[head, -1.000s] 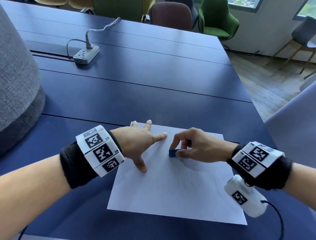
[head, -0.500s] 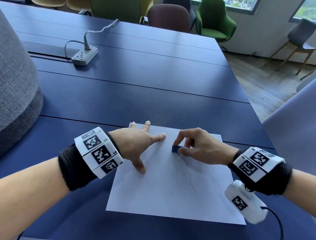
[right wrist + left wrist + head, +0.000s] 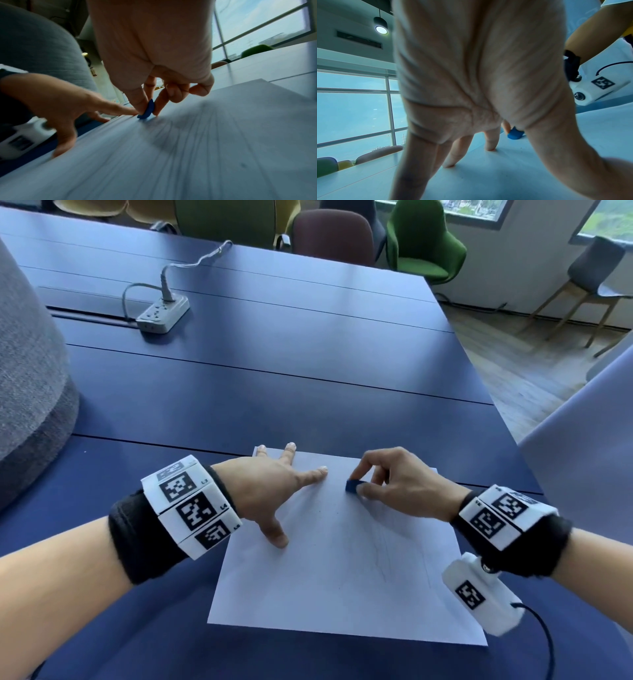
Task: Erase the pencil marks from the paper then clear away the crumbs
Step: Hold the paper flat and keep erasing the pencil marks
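A white sheet of paper [image 3: 342, 570] lies on the dark blue table [image 3: 274, 378], with faint pencil lines [image 3: 380, 559] on its right half. My left hand [image 3: 274, 491] rests on the sheet's upper left part, fingers spread and straight, thumb tip pressing down. My right hand [image 3: 394, 484] pinches a small blue eraser [image 3: 352, 486] between thumb and fingers, its lower edge on the paper near the top. The right wrist view shows the eraser [image 3: 147, 109] touching the paper [image 3: 188, 155] beside the left index finger. In the left wrist view the eraser [image 3: 515, 134] peeks out behind my spread fingers.
A white power strip [image 3: 162, 314] with its cable lies at the back left of the table. A grey upholstered shape [image 3: 30, 378] stands at the left edge. Coloured chairs [image 3: 424, 244] line the far side. The table's right edge [image 3: 486, 385] drops to a wooden floor.
My right hand has slid the eraser a short way up the sheet, away from me and slightly right. The left hand has stayed pressed on the paper.
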Available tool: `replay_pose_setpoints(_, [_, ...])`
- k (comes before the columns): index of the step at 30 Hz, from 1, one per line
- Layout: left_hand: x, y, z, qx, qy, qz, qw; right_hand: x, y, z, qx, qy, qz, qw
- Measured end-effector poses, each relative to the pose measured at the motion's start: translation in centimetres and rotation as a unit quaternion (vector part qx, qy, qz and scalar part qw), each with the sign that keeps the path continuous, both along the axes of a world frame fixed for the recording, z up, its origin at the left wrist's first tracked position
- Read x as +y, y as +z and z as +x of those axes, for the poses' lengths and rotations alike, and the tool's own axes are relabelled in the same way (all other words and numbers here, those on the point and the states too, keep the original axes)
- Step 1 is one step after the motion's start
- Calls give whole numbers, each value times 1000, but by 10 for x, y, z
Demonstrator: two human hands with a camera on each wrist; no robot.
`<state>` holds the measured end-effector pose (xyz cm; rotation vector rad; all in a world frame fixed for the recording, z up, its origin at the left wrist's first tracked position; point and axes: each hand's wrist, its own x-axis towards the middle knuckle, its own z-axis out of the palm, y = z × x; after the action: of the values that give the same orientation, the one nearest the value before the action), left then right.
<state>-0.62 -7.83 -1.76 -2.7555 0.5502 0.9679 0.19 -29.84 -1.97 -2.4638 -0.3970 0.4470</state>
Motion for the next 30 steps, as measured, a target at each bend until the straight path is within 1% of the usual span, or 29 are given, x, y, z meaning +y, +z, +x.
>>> replay_pose_setpoints(1, [0, 0, 0, 1, 1, -1, 1000, 0, -1, 1, 1, -11, 7, 1000])
replay_pose_setpoints(2, [0, 0, 0, 1, 3, -1, 1000, 0, -2, -1, 8, -5, 10, 1000])
replay_pose_setpoints(5, [0, 0, -1, 2, 5, -1, 1000, 4, -1, -12, 40, 49, -4, 998])
replay_pose_setpoints(6, [0, 0, 0, 1, 3, 0, 1000, 5, 1, -12, 39, 52, -9, 998])
replay_pose_setpoints(9, [1, -1, 0, -1, 0, 2, 1000, 10, 3, 5, 4, 16, -8, 1000])
replay_pose_setpoints(11, [1, -1, -1, 0, 1, 0, 1000, 14, 3, 14, 0, -9, 5, 1000])
replay_pose_setpoints(12, [1, 0, -1, 0, 2, 0, 1000, 14, 3, 14, 2, -8, 4, 1000])
replay_pose_setpoints(14, [0, 0, -1, -2, 3, -1, 1000, 15, 4, 2, 13, 30, -13, 999])
replay_pose_setpoints(16, [0, 1, -1, -3, 4, 1, 1000, 15, 5, -13, 48, 84, -31, 995])
replay_pose_setpoints(17, [0, 1, -1, -2, 4, 2, 1000, 15, 5, -18, 57, 98, -33, 993])
replay_pose_setpoints(21, [0, 1, -1, 0, 0, 1, 1000, 12, 3, -18, 21, 63, -15, 998])
replay_pose_setpoints(22, [0, 2, -1, -1, 1, -1, 1000, 12, 3, -21, 24, 69, -16, 997])
replay_pose_setpoints(25, [0, 2, -1, -1, 3, 0, 1000, 13, 5, -35, 67, 124, -37, 989])
replay_pose_setpoints(26, [0, 2, -1, -2, 1, 0, 1000, 13, 5, -35, 66, 129, -37, 989])
replay_pose_setpoints(30, [0, 2, 0, 0, 3, -2, 1000, 12, 3, -21, 28, 53, 2, 998])
